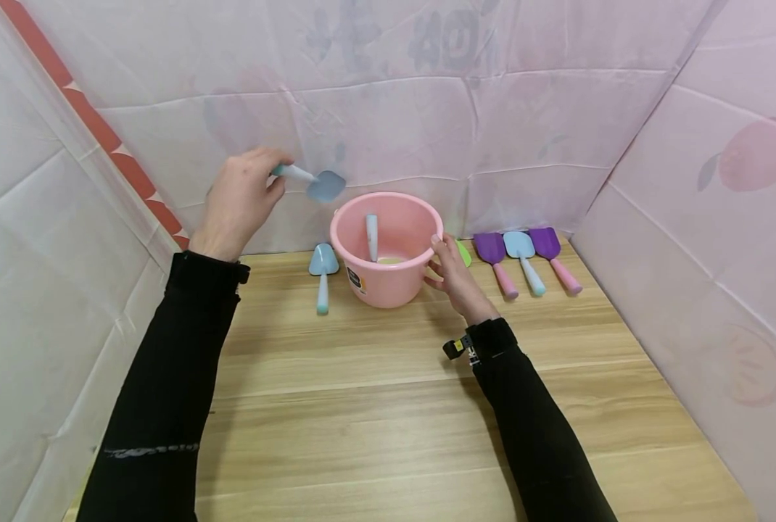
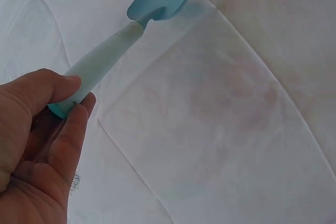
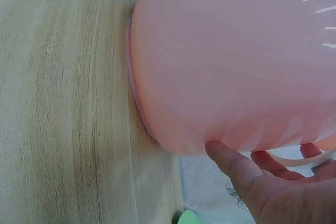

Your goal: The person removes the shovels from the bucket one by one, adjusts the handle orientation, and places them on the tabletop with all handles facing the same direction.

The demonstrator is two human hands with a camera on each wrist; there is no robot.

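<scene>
Left hand (image 1: 238, 203) pinching blue shovel (image 1: 316, 183) by handle end, raised above pink bucket (image 1: 388, 250) on worktop (image 1: 388, 406); right hand (image 1: 456, 279) gripping bucket rim, steadying it

I saw a light wooden table (image 1: 375, 406) with plank grain. On it stood a pink bucket (image 1: 388, 279) near the back edge. Just left of it lay a blue scoop (image 1: 323, 272). To its right lay a green piece (image 1: 463, 253), two purple scoops (image 1: 495, 259) (image 1: 553, 255) with pink handles, and another blue scoop (image 1: 523, 257) between them.
</scene>
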